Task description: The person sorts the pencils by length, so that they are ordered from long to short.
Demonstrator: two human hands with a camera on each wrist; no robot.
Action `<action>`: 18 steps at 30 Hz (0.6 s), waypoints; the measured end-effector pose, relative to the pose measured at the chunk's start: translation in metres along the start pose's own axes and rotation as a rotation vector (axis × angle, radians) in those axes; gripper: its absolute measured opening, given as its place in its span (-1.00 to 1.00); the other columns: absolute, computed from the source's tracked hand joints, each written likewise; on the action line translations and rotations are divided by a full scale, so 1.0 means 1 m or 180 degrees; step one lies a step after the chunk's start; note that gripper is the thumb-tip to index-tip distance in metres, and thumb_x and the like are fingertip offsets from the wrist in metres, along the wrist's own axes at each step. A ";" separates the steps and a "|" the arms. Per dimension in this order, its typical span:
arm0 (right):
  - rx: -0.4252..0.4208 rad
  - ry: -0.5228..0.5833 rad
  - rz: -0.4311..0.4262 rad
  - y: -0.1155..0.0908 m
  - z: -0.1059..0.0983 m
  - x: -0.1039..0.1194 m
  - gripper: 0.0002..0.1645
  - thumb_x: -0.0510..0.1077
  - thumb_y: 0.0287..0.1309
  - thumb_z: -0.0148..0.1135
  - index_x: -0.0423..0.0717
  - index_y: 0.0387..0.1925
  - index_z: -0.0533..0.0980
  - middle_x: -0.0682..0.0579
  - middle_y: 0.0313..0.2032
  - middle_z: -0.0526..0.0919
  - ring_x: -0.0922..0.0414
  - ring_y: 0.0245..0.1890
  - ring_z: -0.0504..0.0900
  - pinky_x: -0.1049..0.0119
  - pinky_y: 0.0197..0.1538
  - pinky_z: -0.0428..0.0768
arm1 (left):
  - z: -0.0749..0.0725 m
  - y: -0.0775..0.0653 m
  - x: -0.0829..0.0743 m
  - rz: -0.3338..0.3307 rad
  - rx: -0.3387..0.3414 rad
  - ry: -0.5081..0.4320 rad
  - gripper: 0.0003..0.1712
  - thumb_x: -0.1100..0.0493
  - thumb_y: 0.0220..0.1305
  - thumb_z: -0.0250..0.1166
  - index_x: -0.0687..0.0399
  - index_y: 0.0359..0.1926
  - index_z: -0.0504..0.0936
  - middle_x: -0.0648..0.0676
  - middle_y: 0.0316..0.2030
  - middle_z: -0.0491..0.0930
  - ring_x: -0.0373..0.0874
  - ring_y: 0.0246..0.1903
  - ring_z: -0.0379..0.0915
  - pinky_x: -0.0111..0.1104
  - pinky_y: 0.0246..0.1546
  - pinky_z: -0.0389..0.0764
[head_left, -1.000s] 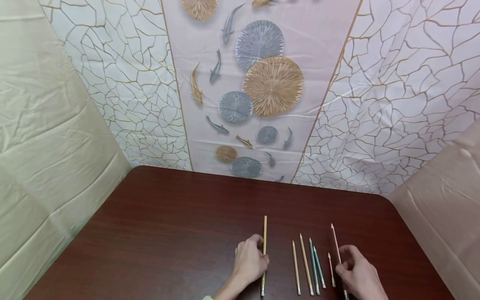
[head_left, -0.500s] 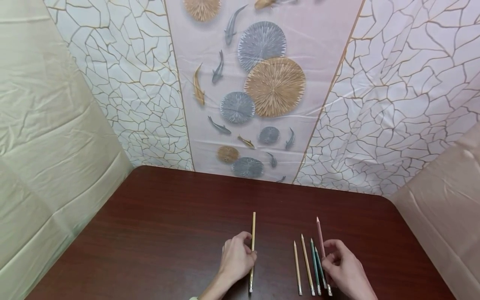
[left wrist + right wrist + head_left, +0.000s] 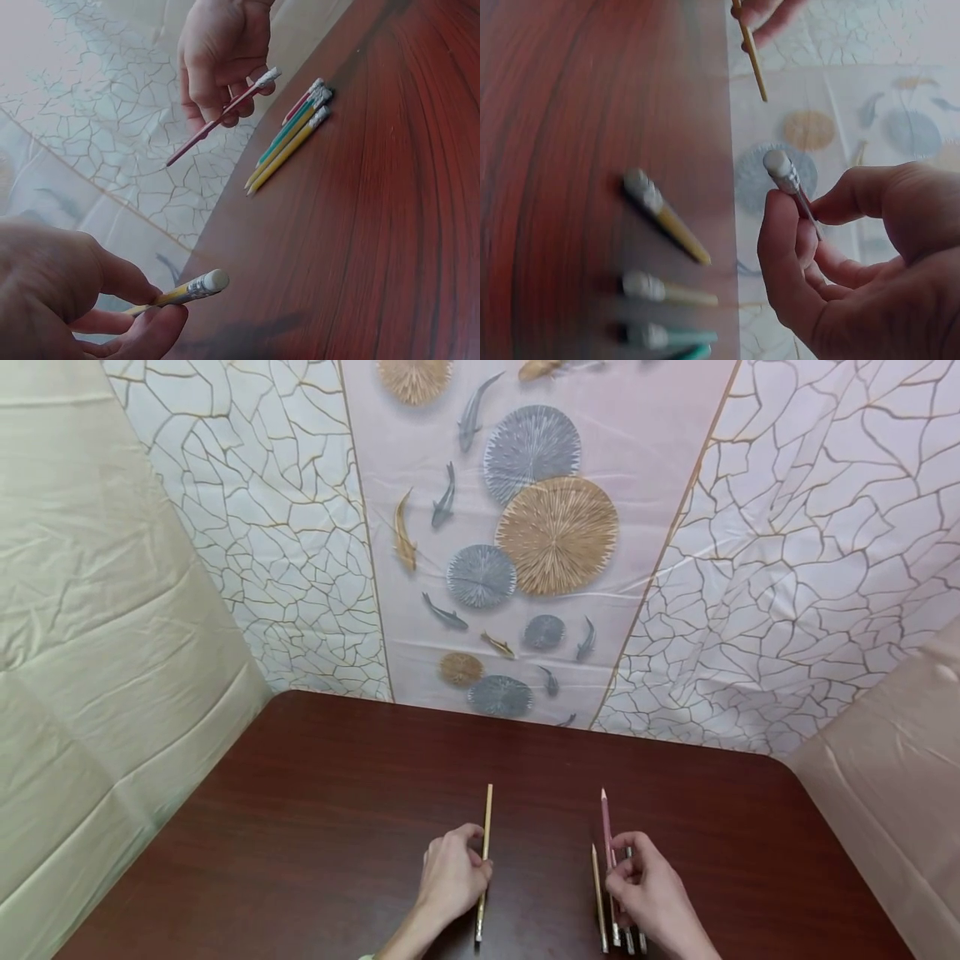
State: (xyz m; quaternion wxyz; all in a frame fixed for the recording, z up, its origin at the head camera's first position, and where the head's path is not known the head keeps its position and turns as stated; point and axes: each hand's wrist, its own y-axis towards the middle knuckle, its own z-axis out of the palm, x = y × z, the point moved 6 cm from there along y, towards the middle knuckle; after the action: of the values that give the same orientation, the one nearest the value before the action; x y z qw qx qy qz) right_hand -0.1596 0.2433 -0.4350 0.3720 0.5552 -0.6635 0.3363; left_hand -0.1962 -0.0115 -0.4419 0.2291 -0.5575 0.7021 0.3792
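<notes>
My left hand [image 3: 453,877] pinches a long yellow pencil [image 3: 487,818] between thumb and fingers. Its white eraser [image 3: 216,280] points toward me, and its far end looks flat, without a sharpened point. With its thumb and fingertips, my right hand [image 3: 648,889] grips a pink pencil [image 3: 606,814], sharpened tip pointing away. That pencil is raised above a row of pencils on the table. In the row lie two yellow pencils [image 3: 289,154], teal ones [image 3: 285,135] and a short pink one [image 3: 300,105], their erasers on the near side. The right hand partly hides them in the head view.
The dark reddish wooden table [image 3: 337,802] has rounded far corners. Behind it hangs a patterned curtain [image 3: 555,535] with fish and round shapes. Plain beige cloth [image 3: 112,652] covers the left side, and similar cloth [image 3: 892,760] the right.
My right hand has carried the pink pencil left, from beside the row to over it. The left hand has moved left with its yellow pencil, widening its distance from the row.
</notes>
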 end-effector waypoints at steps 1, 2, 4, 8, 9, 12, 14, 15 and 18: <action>0.0013 0.0026 -0.0002 0.000 0.004 0.002 -0.48 -0.52 -0.09 0.11 -0.20 -0.01 0.40 -0.01 -0.54 0.49 0.08 -0.74 0.48 0.20 -0.67 0.56 | -0.002 0.000 0.001 0.0001 -0.0006 0.0014 -0.61 0.34 -0.15 0.51 0.15 -0.18 0.70 -0.17 -0.63 0.58 -0.21 -0.57 0.53 -0.16 -0.36 0.54; 0.0023 0.0066 -0.0001 0.001 0.008 0.003 -0.48 -0.53 -0.10 0.10 -0.20 -0.02 0.40 -0.01 -0.54 0.48 0.08 -0.74 0.48 0.19 -0.67 0.57 | -0.003 0.000 0.003 0.0001 -0.0012 0.0035 -0.61 0.33 -0.15 0.51 0.15 -0.19 0.70 -0.17 -0.63 0.58 -0.21 -0.57 0.53 -0.16 -0.36 0.54; 0.0057 0.0132 0.0008 0.001 0.017 0.006 -0.48 -0.52 -0.12 0.10 -0.20 -0.03 0.40 -0.02 -0.53 0.49 0.08 -0.72 0.50 0.18 -0.67 0.57 | -0.006 0.000 0.006 -0.0003 -0.0007 0.0066 -0.62 0.33 -0.15 0.51 0.15 -0.19 0.70 -0.17 -0.63 0.58 -0.20 -0.57 0.54 -0.16 -0.37 0.54; 0.0195 0.0298 0.0002 0.003 0.034 0.008 -0.47 -0.51 -0.16 0.11 -0.22 -0.03 0.37 -0.05 -0.52 0.48 0.07 -0.69 0.52 0.14 -0.68 0.58 | -0.011 0.000 0.013 -0.0043 0.0006 0.0110 -0.62 0.33 -0.14 0.50 0.17 -0.17 0.69 -0.16 -0.63 0.58 -0.20 -0.57 0.54 -0.15 -0.38 0.55; 0.0243 0.0322 -0.0007 0.003 0.038 0.009 -0.47 -0.50 -0.16 0.11 -0.23 -0.03 0.36 -0.06 -0.51 0.48 0.06 -0.69 0.52 0.13 -0.68 0.59 | -0.013 0.000 0.015 -0.0060 0.0004 0.0122 -0.61 0.34 -0.14 0.50 0.18 -0.17 0.70 -0.15 -0.63 0.58 -0.20 -0.58 0.53 -0.15 -0.39 0.55; 0.0373 0.0363 -0.0037 0.004 0.050 0.011 -0.47 -0.49 -0.15 0.11 -0.24 -0.04 0.33 -0.07 -0.51 0.48 0.06 -0.69 0.53 0.12 -0.68 0.59 | -0.016 0.000 0.021 -0.0109 0.0004 0.0165 -0.61 0.34 -0.15 0.48 0.17 -0.17 0.70 -0.16 -0.64 0.56 -0.21 -0.59 0.51 -0.16 -0.41 0.55; 0.0443 0.0351 -0.0055 0.004 0.058 0.012 -0.48 -0.49 -0.15 0.12 -0.24 -0.04 0.33 -0.06 -0.51 0.48 0.05 -0.69 0.54 0.12 -0.68 0.59 | -0.019 -0.001 0.025 -0.0133 0.0004 0.0197 -0.61 0.34 -0.15 0.47 0.17 -0.17 0.70 -0.16 -0.64 0.55 -0.21 -0.59 0.50 -0.16 -0.42 0.55; 0.0472 0.0340 -0.0072 0.004 0.061 0.013 -0.48 -0.49 -0.15 0.12 -0.24 -0.04 0.32 -0.06 -0.52 0.49 0.05 -0.70 0.54 0.13 -0.68 0.59 | -0.021 -0.001 0.027 -0.0152 0.0002 0.0212 -0.60 0.34 -0.15 0.47 0.17 -0.17 0.70 -0.17 -0.64 0.54 -0.22 -0.59 0.49 -0.16 -0.42 0.55; 0.0542 0.0366 -0.0140 0.002 0.071 0.014 -0.48 -0.50 -0.15 0.12 -0.25 -0.04 0.32 -0.04 -0.52 0.49 0.04 -0.73 0.55 0.13 -0.69 0.58 | -0.026 -0.002 0.033 -0.0193 -0.0003 0.0247 -0.61 0.34 -0.15 0.47 0.17 -0.17 0.70 -0.16 -0.64 0.54 -0.21 -0.59 0.50 -0.15 -0.42 0.56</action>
State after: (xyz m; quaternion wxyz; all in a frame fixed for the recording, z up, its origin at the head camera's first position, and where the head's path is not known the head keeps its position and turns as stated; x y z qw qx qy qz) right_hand -0.1721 0.1756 -0.4585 0.3683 0.5790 -0.5978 0.4145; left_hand -0.2006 -0.0518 -0.4511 0.2128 -0.5929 0.6931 0.3506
